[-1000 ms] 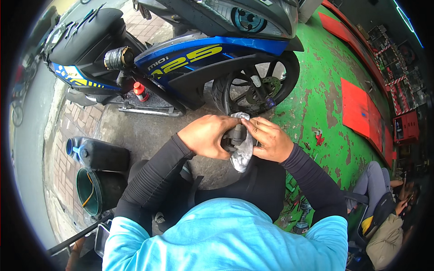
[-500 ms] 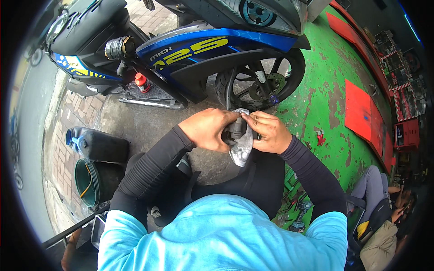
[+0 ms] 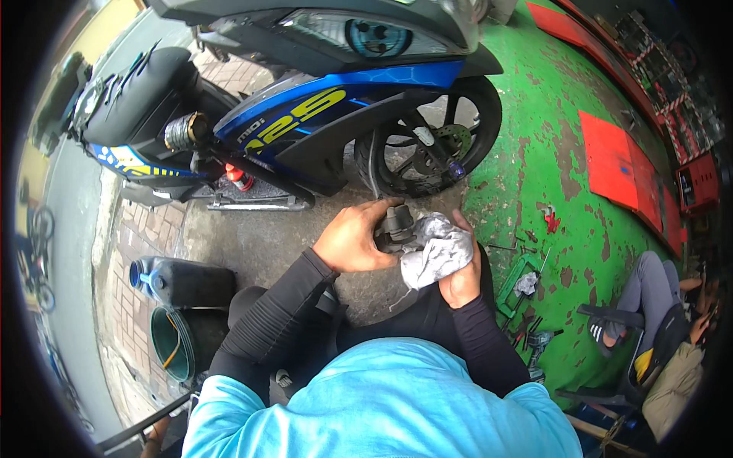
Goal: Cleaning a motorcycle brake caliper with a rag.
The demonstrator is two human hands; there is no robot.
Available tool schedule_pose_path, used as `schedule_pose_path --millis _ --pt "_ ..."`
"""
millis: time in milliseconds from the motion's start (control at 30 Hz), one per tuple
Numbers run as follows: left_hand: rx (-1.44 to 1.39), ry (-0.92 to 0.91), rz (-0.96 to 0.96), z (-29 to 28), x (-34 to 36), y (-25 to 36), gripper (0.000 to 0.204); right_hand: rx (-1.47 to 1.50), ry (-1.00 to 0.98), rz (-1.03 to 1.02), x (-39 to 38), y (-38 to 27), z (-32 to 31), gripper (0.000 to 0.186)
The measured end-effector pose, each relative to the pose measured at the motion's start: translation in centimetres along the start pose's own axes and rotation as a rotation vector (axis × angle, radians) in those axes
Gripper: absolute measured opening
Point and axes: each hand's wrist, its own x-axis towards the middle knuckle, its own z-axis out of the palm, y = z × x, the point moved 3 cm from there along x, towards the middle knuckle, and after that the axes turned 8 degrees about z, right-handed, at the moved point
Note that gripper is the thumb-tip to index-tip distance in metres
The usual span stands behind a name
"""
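Note:
My left hand (image 3: 353,238) is closed around a dark, stubby metal part (image 3: 396,226) that looks like a brake caliper, held above my lap. A grey-stained white rag (image 3: 441,252) lies bunched in my right hand (image 3: 463,276), its fingers mostly hidden behind the cloth. The rag's left edge touches the caliper, and one corner hangs down. Just beyond my hands is the front wheel (image 3: 489,145) of a blue and black scooter (image 3: 336,95), with a brake disc (image 3: 456,141) at its hub.
A black jerrycan (image 3: 200,284) and a dark green bucket (image 3: 163,359) stand at my left. On the green floor at right lie a green tool case (image 3: 515,284), a power drill (image 3: 540,343) and a red tool (image 3: 550,219). Farther right are a red ramp (image 3: 622,172) and a seated person (image 3: 649,305).
My right hand has drawn the rag away from around the caliper, to the right and nearer me, uncovering more of the part. The view has shifted slightly.

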Motion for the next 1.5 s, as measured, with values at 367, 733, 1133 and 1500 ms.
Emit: schedule_pose_path --millis 367,733,1133,1500 --pt "-0.047 0.121 -0.052 3.9 1.0 -0.5 0.088 0.07 0.072 0.122 -1.4 1.6 -1.5 0.029" --pt "-0.029 0.185 0.007 6.3 1.2 -0.1 0.093 -0.573 0.163 -0.197 -1.6 -2.0 2.0 0.04" --pt "0.003 0.346 0.102 7.6 0.6 0.0 0.089 -0.679 0.229 -0.519 -0.1 -0.9 2.0 0.019" --pt "-0.124 0.248 0.061 6.9 -0.2 -1.8 0.091 0.395 0.099 0.031 2.6 -3.0 -1.2 0.029"
